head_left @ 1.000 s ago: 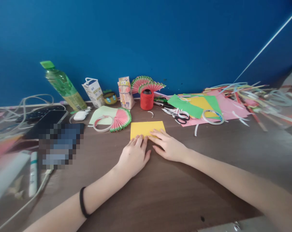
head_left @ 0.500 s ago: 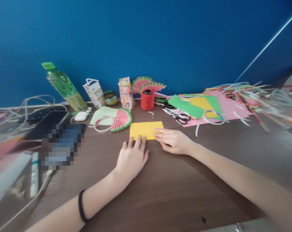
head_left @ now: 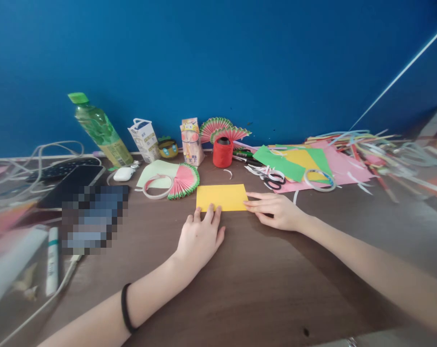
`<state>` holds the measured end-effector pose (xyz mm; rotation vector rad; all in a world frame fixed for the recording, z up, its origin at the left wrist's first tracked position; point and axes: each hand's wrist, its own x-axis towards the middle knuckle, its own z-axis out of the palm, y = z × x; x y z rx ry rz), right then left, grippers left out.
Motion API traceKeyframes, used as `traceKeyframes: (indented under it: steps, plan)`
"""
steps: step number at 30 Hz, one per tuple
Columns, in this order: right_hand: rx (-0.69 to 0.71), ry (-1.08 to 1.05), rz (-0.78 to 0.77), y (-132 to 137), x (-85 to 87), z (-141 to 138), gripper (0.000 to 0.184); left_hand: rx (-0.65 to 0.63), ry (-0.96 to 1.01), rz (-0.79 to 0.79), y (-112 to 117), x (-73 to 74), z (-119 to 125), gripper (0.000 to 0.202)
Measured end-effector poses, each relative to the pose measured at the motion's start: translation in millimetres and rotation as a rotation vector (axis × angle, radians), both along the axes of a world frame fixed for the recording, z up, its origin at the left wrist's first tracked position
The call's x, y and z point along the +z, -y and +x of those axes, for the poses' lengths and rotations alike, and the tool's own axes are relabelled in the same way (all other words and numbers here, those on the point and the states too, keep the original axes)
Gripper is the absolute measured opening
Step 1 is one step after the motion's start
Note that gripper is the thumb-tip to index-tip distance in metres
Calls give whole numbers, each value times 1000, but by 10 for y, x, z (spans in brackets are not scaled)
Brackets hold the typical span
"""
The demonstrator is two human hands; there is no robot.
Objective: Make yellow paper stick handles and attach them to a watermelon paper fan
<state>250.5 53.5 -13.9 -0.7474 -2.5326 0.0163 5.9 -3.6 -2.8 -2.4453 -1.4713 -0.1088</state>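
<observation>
Right hand point(head_left: 276, 212) now rightward, at yellow paper's point(head_left: 222, 196) corner — left hand point(head_left: 200, 236) flat, fingers spread.

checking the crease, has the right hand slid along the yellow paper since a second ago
Yes. The right hand slid rightward along the near edge of the yellow paper to its right corner, away from the left hand.

Left hand point(head_left: 200, 236), right hand point(head_left: 276, 212) pressing yellow paper point(head_left: 222, 196) flat.

No writing can be read anywhere; the bottle point(head_left: 102, 130) label, left of the red spool point(head_left: 222, 152), is too blurred; print on the carton point(head_left: 144, 140) and the box point(head_left: 192, 141), also left of it, is too small to make out.
</observation>
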Motion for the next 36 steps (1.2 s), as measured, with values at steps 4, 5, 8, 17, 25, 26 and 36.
traceKeyframes:
  steps: [4,5,8,17,25,26,36]
  plan:
    - [-34,-66,-33,6,-3,96,28,-48,17,25,-78,11,-21,35]
    - [-43,-98,-41,-1,8,80,27,-50,17,31,-102,19,-32,33]
    - [-69,-201,-53,-40,82,-53,21,3,-4,25,-168,53,-80,28]
    - [-62,38,-206,-140,110,-355,17,-25,10,50,-285,56,-235,23]
    - [-59,-73,-277,-139,85,-288,15,-30,42,96,-320,30,-262,23]
    - [-62,-92,-282,-143,81,-284,15,-30,53,92,-331,23,-266,23]
    - [-223,-150,-541,-233,77,-322,13,99,84,9,-331,18,-210,22]
